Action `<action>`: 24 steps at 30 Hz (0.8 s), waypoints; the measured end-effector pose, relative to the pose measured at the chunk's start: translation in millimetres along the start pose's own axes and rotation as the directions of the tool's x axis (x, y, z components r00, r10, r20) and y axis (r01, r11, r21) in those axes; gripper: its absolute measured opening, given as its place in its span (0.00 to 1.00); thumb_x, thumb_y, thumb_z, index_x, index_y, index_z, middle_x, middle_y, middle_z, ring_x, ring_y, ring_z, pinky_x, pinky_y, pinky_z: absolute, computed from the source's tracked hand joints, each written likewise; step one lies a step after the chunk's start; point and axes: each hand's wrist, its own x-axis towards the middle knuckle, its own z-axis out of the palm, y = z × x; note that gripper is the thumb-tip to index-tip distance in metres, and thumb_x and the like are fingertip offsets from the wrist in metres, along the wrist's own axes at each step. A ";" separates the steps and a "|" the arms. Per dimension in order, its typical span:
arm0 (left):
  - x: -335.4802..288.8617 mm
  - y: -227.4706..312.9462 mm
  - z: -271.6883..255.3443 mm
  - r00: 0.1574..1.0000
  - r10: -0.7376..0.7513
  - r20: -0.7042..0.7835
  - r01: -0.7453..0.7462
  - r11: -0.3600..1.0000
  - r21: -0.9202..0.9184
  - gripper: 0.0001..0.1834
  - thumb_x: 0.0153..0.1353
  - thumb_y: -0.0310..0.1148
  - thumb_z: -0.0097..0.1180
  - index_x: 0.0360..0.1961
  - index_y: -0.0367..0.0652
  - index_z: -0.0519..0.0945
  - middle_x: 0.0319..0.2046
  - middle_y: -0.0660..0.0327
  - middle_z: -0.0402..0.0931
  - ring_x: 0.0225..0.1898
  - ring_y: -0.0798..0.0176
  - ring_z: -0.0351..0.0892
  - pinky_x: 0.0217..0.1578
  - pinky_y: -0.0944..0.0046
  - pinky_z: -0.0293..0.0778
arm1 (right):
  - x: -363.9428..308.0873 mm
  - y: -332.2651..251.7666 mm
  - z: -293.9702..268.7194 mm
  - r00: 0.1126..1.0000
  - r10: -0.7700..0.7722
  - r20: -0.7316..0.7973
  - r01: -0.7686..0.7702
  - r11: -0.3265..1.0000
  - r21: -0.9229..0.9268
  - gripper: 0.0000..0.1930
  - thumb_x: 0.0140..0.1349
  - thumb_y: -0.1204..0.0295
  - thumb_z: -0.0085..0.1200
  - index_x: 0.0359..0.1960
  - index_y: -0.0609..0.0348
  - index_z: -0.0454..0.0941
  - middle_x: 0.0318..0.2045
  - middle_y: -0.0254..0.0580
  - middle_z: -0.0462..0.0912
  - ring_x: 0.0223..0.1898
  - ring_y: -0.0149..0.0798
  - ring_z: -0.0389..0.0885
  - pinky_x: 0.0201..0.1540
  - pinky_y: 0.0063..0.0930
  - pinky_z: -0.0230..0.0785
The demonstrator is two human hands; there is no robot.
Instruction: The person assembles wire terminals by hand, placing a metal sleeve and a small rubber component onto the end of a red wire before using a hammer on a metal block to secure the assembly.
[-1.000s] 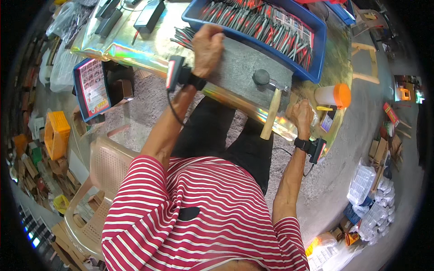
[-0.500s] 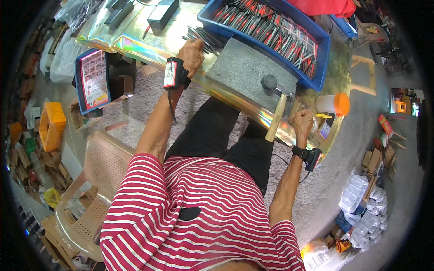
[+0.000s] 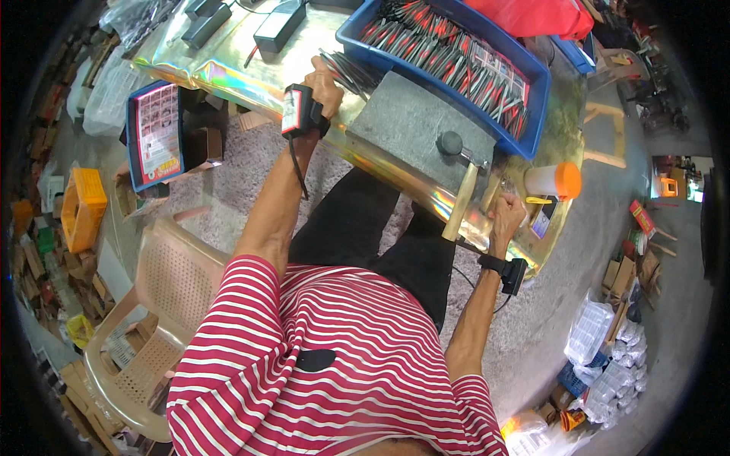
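My left hand (image 3: 325, 90) is at the front edge of the table, beside a loose pile of thin dark rods (image 3: 351, 72). One finger reaches out past the near end of the pile, and the others are mostly hidden behind the hand. Closer to the right end of the table, my right hand (image 3: 507, 216) is closed, its fingertips pressed together; whatever they hold is too small to make out. Between the hands, a hammer (image 3: 461, 199) with a dark round head and wooden handle rests on a flat grey block (image 3: 407, 121), its handle hanging over the table edge.
A blue bin (image 3: 537, 125) full of red, black and grey slim tools stands behind the block. A jar with an orange lid (image 3: 566, 181) lies right of my right hand. Black boxes (image 3: 280, 26) sit at the back left. A plastic chair (image 3: 179, 266) stands at my left.
My left hand has shifted left, off the top of the rods to beside them. The right hand has turned slightly, its closed fingers now pointing more toward the hammer. The view has shifted a little.
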 end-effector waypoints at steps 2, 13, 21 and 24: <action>5.7 -8.9 4.0 0.992 -0.109 -0.068 0.098 0.984 -0.152 0.23 0.39 0.26 0.54 0.37 0.34 0.58 0.26 0.42 0.71 0.25 0.45 0.75 0.27 0.53 0.71 | 0.7 4.0 -0.5 1.000 0.017 -0.003 -0.016 0.996 0.090 0.04 0.47 0.78 0.45 0.24 0.66 0.70 0.15 0.32 0.68 0.12 0.22 0.64 0.13 0.14 0.56; -47.7 -4.2 -27.5 0.920 0.042 0.389 0.391 -0.080 -0.917 0.11 0.49 0.21 0.51 0.35 0.28 0.71 0.24 0.58 0.71 0.24 0.65 0.73 0.25 0.73 0.75 | -21.6 -45.5 -3.4 0.995 0.041 0.092 -0.074 0.919 0.386 0.03 0.50 0.78 0.49 0.27 0.65 0.70 0.16 0.31 0.69 0.15 0.22 0.64 0.17 0.13 0.59; -105.7 56.9 -57.3 0.770 0.436 0.466 0.581 -0.176 -0.795 0.06 0.56 0.25 0.46 0.35 0.36 0.70 0.32 0.52 0.73 0.30 0.65 0.75 0.27 0.74 0.75 | -69.6 -126.6 24.5 0.926 -0.167 0.337 -0.046 0.838 0.543 0.05 0.54 0.75 0.49 0.30 0.65 0.70 0.21 0.36 0.73 0.20 0.22 0.69 0.21 0.14 0.63; -125.0 75.9 -60.2 0.712 0.495 0.498 0.653 -0.203 -0.730 0.06 0.57 0.27 0.46 0.35 0.39 0.69 0.34 0.51 0.73 0.30 0.65 0.75 0.28 0.74 0.76 | -87.6 -147.2 35.1 0.912 -0.197 0.359 -0.080 0.775 0.627 0.05 0.56 0.75 0.47 0.30 0.63 0.69 0.23 0.37 0.73 0.20 0.22 0.68 0.20 0.13 0.62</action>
